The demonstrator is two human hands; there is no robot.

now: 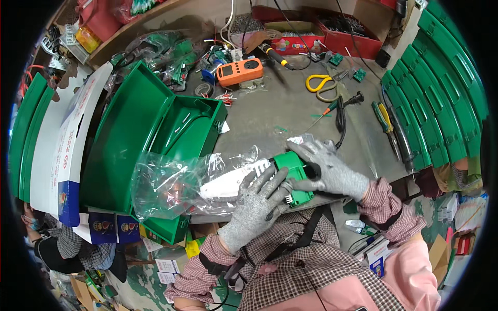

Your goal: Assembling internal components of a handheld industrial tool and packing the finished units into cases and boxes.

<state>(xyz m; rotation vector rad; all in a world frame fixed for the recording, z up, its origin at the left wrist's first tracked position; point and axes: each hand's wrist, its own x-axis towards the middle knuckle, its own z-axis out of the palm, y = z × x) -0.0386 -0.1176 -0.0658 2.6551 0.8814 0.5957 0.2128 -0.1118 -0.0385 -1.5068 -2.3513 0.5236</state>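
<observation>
A green plastic housing, boxy and black-fitted (289, 161), lies at the near edge of a grey workbench (259, 119), much of it hidden from where I stand by two grey-gloved hands. From its nine o'clock side juts a long white piece with black marks (223, 185); the joint is covered by fingers. The left hand (255, 207) lies across that joint, fingers stretched and apart, thumb mostly out of sight; whether it grips, I cannot tell. The right hand (329, 173) arches over the three o'clock side, fingers and thumb spread and touching the green plastic, its hold likewise unclear. A crumpled clear plastic bag (161, 186) surrounds the white piece, its glare obscuring whether the piece is inside or on top. At ten o'clock stands an open green case (116, 140); at eleven, an orange handheld meter (240, 71), its display unreadable. Yellow-handled scissors (330, 79) lie just past twelve, a slim screwdriver (332, 106) at one. Stacked green panels (430, 103) fill two o'clock. At eight, a second person (67, 243) is partly hidden by cartons.
</observation>
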